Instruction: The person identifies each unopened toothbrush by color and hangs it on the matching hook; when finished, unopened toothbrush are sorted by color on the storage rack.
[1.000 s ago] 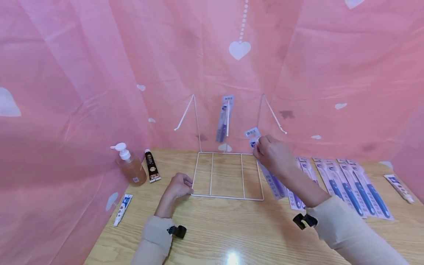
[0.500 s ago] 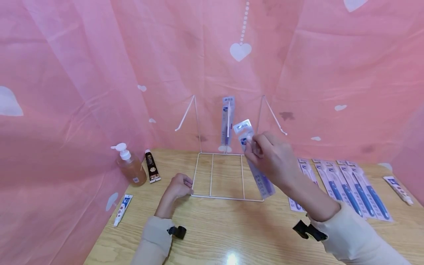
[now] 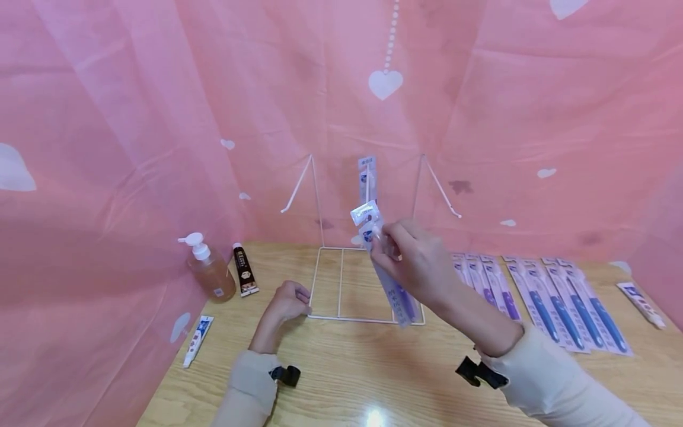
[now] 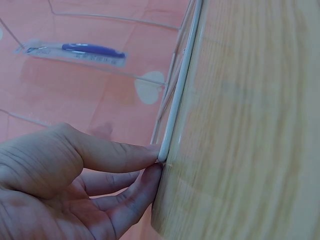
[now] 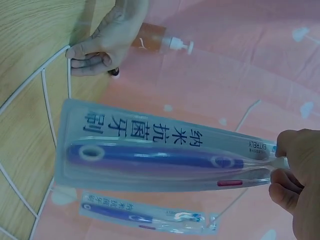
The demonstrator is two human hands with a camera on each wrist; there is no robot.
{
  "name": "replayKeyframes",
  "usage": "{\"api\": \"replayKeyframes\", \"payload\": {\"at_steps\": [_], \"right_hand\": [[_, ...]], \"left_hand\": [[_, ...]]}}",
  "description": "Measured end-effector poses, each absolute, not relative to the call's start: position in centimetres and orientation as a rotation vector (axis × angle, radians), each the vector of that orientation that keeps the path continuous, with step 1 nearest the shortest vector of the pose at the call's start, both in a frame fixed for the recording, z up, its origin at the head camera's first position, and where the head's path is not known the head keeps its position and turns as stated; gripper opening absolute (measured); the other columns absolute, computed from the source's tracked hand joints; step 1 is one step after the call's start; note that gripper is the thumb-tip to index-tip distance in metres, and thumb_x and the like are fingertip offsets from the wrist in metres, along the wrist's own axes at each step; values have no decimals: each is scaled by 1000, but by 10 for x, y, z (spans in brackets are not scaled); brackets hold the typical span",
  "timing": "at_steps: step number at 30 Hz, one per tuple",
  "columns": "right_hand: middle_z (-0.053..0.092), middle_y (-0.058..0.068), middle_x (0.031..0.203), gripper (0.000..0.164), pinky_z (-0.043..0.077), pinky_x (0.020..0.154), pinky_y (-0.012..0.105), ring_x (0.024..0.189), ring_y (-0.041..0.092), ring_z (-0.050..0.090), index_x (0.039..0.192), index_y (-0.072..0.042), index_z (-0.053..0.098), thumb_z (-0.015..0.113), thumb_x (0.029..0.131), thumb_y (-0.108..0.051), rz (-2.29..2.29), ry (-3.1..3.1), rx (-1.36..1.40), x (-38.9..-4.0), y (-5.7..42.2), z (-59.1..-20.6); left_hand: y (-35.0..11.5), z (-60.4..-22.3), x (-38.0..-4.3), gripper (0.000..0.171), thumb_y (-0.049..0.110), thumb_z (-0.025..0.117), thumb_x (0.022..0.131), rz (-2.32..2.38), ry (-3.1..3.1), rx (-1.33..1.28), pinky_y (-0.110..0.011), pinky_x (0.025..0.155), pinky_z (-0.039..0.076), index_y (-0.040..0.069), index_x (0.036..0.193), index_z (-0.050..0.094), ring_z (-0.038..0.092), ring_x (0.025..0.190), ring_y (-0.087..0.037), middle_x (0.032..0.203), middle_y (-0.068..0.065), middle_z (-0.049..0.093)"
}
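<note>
A packaged purple toothbrush (image 5: 160,155) is pinched near its top by my right hand (image 3: 418,258), tilted in front of the white wire rack (image 3: 341,284). Its holed header lies just below and in front of the rack's middle hook (image 3: 367,184); they look apart, though depth is hard to tell. Another packaged toothbrush (image 4: 90,51) hangs on that middle hook. With thumb and fingers my left hand (image 3: 290,300) pinches the front left corner of the rack's base, seen close in the left wrist view. The left hook (image 3: 296,182) and right hook (image 3: 441,187) carry nothing.
Packaged toothbrushes, purple (image 3: 496,284) and blue (image 3: 576,308), lie in a row at right, beside a toothpaste tube (image 3: 642,305). A pump bottle (image 3: 212,273), a black tube (image 3: 245,270) and a white tube (image 3: 198,341) lie left. A pink curtain (image 3: 480,118) backs the table.
My right hand has carried the toothbrush pack leftward from the rack's right side to its middle hook. The hanging pack has swung to upright. The left hand has stayed at the corner.
</note>
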State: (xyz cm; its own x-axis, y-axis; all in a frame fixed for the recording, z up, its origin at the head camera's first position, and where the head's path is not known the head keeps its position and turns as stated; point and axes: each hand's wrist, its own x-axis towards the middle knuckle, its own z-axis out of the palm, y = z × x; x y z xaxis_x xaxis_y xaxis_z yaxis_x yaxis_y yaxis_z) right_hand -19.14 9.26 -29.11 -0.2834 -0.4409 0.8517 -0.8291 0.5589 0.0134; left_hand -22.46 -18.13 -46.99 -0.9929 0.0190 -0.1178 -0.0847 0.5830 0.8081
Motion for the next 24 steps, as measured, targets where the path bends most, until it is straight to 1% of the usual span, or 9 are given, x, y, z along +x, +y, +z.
{"api": "replayKeyframes", "payload": {"at_steps": [9, 14, 17, 20, 24], "right_hand": [[54, 4, 68, 16, 43, 42, 22, 53, 11, 49, 85, 2, 62, 74, 76, -2, 553, -2021, 971, -200, 90, -297], [52, 3, 67, 11, 40, 45, 25, 55, 12, 47, 83, -1, 61, 71, 81, -5, 680, -2169, 909, -213, 84, -295], [55, 3, 67, 10, 40, 45, 26, 54, 13, 48, 81, -3, 60, 69, 83, -6, 771, -2244, 836, -224, 78, -293], [58, 4, 67, 12, 42, 46, 28, 54, 15, 52, 81, -3, 60, 71, 82, -8, 812, -2306, 754, -236, 72, -291], [62, 7, 68, 15, 46, 51, 33, 57, 20, 56, 80, -1, 60, 74, 80, -9, 799, -2358, 659, -254, 67, -288]], "left_hand": [[-179, -467, -225, 28, -10, 79, 67, 1379, 2697, -65, -32, 71, 52, -4, 92, 68, 60, 76, -20, 81, -9, 64], [-180, -469, -225, 29, -10, 79, 67, 1383, 2685, -75, -32, 73, 52, -4, 93, 68, 60, 76, -20, 82, -8, 64], [-180, -470, -224, 30, -10, 79, 67, 1395, 2674, -86, -32, 73, 52, -3, 94, 68, 60, 77, -21, 83, -8, 64], [-181, -470, -224, 30, -10, 79, 68, 1403, 2662, -92, -33, 74, 52, -4, 95, 68, 60, 78, -21, 84, -8, 63], [-181, -469, -223, 31, -9, 80, 69, 1402, 2655, -97, -34, 75, 52, -3, 96, 68, 60, 79, -22, 85, -9, 63]]}}
